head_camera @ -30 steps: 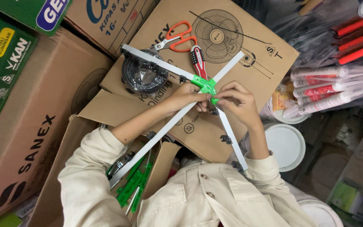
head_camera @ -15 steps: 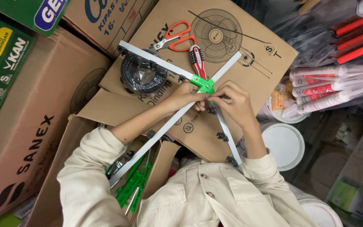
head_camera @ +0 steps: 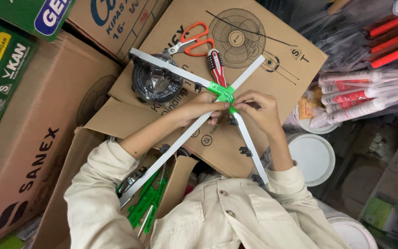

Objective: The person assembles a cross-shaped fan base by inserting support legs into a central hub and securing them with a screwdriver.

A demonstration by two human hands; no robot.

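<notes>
Head view showed the left hand [head_camera: 202, 108] and right hand [head_camera: 260, 107] both pinched on the green plastic cross-shaped connector [head_camera: 223, 93], where the flat white metal strips [head_camera: 171, 144] crossed above the brown cardboard fan box [head_camera: 272, 69]. Judged from this, seating the joint well meant keeping the strips level and pressing squarely, fingers clear of the slot. Just beyond lay a red-and-black-handled screwdriver [head_camera: 216, 67], orange-handled scissors [head_camera: 193, 40] and a dark round glass-fronted part [head_camera: 155, 83].

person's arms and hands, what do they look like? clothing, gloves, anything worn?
Both hands bare: left hand, right hand, no gloves, rings or watch visible. Cream long sleeves pushed up the forearms, part of a buttoned cream jacket with dark buttons.
</notes>
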